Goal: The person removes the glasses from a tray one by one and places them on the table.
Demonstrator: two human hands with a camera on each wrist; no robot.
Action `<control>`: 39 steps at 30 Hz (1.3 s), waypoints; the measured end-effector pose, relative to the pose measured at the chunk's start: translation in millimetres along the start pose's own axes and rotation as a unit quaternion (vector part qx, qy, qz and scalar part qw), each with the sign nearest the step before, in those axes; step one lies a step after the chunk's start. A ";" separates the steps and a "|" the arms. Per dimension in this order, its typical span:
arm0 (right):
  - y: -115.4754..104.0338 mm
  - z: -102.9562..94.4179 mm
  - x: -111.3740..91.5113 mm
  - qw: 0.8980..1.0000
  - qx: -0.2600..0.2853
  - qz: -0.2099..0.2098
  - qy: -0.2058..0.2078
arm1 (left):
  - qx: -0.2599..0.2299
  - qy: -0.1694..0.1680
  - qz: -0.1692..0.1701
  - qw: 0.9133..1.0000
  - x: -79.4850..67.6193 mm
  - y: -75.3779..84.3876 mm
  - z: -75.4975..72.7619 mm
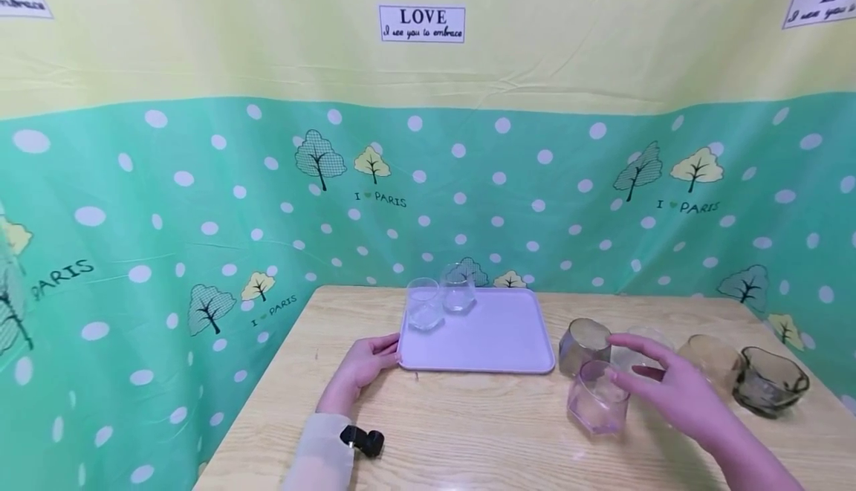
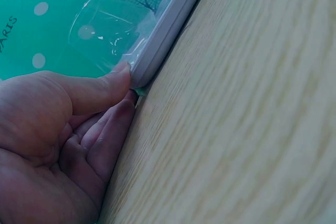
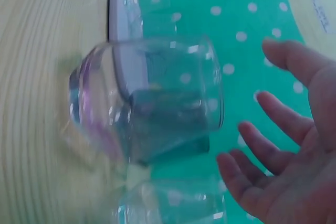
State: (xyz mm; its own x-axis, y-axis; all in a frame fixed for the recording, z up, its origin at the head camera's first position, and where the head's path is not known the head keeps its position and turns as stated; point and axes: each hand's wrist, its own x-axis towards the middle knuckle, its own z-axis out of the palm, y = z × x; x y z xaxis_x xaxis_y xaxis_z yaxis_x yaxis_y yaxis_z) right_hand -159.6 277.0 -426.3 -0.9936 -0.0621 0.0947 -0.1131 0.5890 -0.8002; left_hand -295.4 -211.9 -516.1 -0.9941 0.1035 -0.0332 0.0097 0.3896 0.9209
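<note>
My left hand (image 1: 364, 365) pinches the near left corner of a lilac tray (image 1: 511, 339), thumb on its rim and fingers curled below in the left wrist view. Two clear glasses (image 1: 425, 314) stand on the tray's left side. Over on the right, my right hand (image 1: 677, 388) is spread with nothing in its grasp, fingers above the glasses. Nearest to it is a pinkish clear glass (image 1: 597, 405), upright on the table. In the right wrist view the fingertips are apart from this glass (image 3: 157, 87). A smoky grey glass (image 1: 582, 346) stands right behind it.
Beyond my right hand are another clear glass (image 1: 631, 357), partly hidden, an amber glass (image 1: 714, 357) and a dark smoky glass (image 1: 769, 383) with a wavy rim. A patterned green and yellow curtain (image 1: 428, 157) hangs behind the wooden table (image 1: 481, 439).
</note>
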 end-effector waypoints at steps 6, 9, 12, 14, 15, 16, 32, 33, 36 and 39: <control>-30.9 7.9 8.2 0.994 -0.007 -0.053 0.095 | 0.002 0.004 0.000 1.000 2.3 3.4 -1.4; -47.5 16.4 11.6 0.986 -0.008 -0.096 0.138 | 0.005 0.009 -0.010 1.000 2.4 6.7 -3.5; -64.0 28.5 13.8 0.982 0.001 -0.118 0.147 | 0.003 0.010 -0.012 1.000 2.3 7.4 -4.6; -72.8 38.4 16.4 0.982 0.013 -0.127 0.142 | 0.001 0.009 -0.009 1.000 2.9 7.7 -4.7; -76.6 44.2 17.7 0.982 0.013 -0.128 0.138 | -0.001 0.008 -0.006 1.000 3.9 7.6 -4.2; -80.6 50.1 18.8 0.984 0.016 -0.125 0.129 | -0.003 0.007 -0.004 1.000 4.9 7.4 -3.6; -94.8 180.1 73.2 0.993 0.078 -0.084 0.011 | -0.008 0.003 -0.005 1.000 5.5 4.4 -3.4; -94.5 185.0 78.5 0.994 0.073 -0.083 0.012 | -0.005 0.002 -0.006 1.000 5.0 4.3 -3.2; -92.3 197.0 94.2 0.995 0.058 -0.081 0.015 | 0.008 0.001 -0.012 1.000 3.9 4.6 -2.3; -89.8 206.3 108.2 0.996 0.044 -0.077 0.013 | 0.010 0.001 -0.014 1.000 3.3 4.9 -1.5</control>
State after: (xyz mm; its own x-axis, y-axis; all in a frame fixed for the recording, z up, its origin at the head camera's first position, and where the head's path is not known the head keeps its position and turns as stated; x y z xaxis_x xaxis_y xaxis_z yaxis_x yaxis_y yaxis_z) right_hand -258.1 51.1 -466.5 -0.9642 -0.1251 0.2338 -0.2648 0.5014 -0.8237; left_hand -298.8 -210.9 -511.1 -0.9941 0.0914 -0.0577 -0.0153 0.4099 0.9120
